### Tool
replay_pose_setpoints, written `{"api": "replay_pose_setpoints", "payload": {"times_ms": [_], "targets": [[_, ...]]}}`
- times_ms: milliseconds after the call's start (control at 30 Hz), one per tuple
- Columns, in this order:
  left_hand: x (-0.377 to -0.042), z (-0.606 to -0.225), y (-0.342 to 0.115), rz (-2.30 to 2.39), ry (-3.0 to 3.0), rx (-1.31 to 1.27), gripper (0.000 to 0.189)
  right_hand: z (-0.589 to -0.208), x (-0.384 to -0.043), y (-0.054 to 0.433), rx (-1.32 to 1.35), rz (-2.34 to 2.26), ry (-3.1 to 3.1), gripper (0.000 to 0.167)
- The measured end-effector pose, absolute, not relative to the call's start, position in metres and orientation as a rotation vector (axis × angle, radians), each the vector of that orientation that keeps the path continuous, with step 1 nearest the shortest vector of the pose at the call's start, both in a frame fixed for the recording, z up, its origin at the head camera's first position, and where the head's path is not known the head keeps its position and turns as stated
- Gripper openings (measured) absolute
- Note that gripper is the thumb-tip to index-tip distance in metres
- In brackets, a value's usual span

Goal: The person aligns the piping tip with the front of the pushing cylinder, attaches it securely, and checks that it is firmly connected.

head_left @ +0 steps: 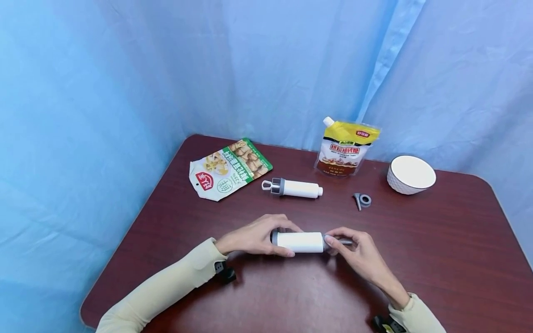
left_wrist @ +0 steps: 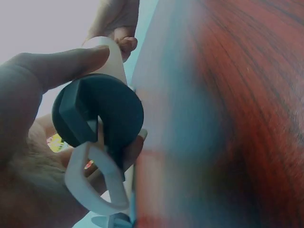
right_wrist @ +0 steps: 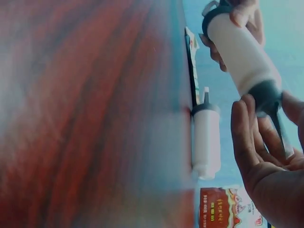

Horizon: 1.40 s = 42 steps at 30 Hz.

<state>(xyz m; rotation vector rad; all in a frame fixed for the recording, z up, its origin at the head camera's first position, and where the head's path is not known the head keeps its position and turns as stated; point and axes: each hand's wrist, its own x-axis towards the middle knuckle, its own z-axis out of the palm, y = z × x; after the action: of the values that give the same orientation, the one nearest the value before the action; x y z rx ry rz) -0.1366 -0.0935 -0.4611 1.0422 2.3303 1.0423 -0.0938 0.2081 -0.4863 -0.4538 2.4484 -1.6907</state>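
Observation:
A white pastry syringe (head_left: 300, 242) with grey end caps lies level between both hands, above the table. My left hand (head_left: 259, 236) grips the barrel near its left end, thumb in front and fingers behind. In the left wrist view, that end shows a dark grey cap (left_wrist: 116, 111) with a pale pull ring (left_wrist: 114, 185). My right hand (head_left: 357, 255) pinches the grey cap at the other end with thumb and fingertips. From this cap (right_wrist: 265, 95) a tapered grey nozzle (right_wrist: 280, 130) points toward the right palm, as the right wrist view shows.
Beyond the hands, a second white syringe (head_left: 301, 189) lies on the table (head_left: 416, 240). A grey ring-shaped part with a spout (head_left: 364, 200) is right of it. Farther back are a flat green-and-white packet (head_left: 231, 171), an upright spouted pouch (head_left: 345, 149) and a white bowl (head_left: 410, 178).

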Motion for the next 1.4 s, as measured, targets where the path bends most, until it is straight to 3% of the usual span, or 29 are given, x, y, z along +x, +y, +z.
{"api": "replay_pose_setpoints", "payload": {"times_ms": [400, 633, 933, 1400], "targets": [[-0.1353, -0.4633, -0.0922, 1.099, 2.337, 0.964, 0.049, -0.4823, -0.0978, 0.2050, -0.529, -1.789, 2.479, 0.019], [-0.1358, -0.4646, -0.0963, 1.120, 2.342, 0.915, 0.047, -0.4834, -0.0971, 0.2102, -0.614, -1.798, 2.311, 0.036], [-0.1356, -0.4640, -0.0942, 1.109, 2.369, 0.986, 0.047, -0.4843, -0.0996, 0.2088, -0.505, -1.674, 2.426, 0.017], [-0.1348, -0.4669, -0.0937, 1.121, 2.338, 0.953, 0.047, -0.4828, -0.1002, 0.2052, -0.512, -1.694, 2.434, 0.021]]}}
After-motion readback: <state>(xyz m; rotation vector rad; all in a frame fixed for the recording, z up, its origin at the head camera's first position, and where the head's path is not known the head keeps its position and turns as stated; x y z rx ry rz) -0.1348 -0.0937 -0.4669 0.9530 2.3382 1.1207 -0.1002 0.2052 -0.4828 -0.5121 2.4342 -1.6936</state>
